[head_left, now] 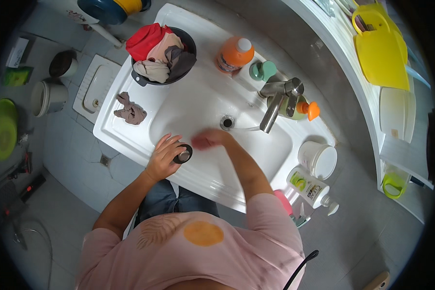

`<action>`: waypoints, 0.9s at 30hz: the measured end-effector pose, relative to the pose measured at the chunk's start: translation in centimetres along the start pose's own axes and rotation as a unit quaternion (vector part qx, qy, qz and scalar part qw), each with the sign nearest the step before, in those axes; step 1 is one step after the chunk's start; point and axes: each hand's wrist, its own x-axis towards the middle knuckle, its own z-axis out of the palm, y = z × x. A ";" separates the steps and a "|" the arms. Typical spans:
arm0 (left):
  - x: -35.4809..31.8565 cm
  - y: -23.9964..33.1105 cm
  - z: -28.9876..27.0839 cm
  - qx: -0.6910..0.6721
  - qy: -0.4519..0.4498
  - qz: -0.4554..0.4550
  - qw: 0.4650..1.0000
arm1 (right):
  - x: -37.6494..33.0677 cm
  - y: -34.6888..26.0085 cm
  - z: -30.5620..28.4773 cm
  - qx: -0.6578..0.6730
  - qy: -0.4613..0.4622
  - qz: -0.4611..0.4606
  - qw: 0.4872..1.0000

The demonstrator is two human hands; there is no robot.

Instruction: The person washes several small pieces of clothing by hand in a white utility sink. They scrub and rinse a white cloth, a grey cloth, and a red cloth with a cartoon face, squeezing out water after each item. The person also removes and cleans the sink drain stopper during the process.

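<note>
My left hand (pixel 164 157) holds a small dark round ring-shaped object (pixel 183 154) at the near rim of the white sink (pixel 130 133). My right hand (pixel 209 139) is blurred just to its right, over the basin, with fingers curled; whether it holds anything I cannot tell. A metal tap (pixel 277 102) points into the basin above the drain (pixel 227 122). A crumpled brown cloth (pixel 130 110) lies on the sink's left ledge.
A dark bowl (pixel 187 44) of red, beige and grey cloths sits at the sink's far corner. An orange bottle (pixel 234 54), white bucket (pixel 318 159), pump bottle (pixel 310 187) and yellow basket (pixel 381 48) stand around. Pots (pixel 49 96) and a green lid (pixel 1 128) lie on the floor left.
</note>
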 end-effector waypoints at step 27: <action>-0.3 -0.3 0.2 -0.043 0.007 -0.008 0.999 | -7.1 7.9 2.4 -0.651 0.240 -0.328 0.641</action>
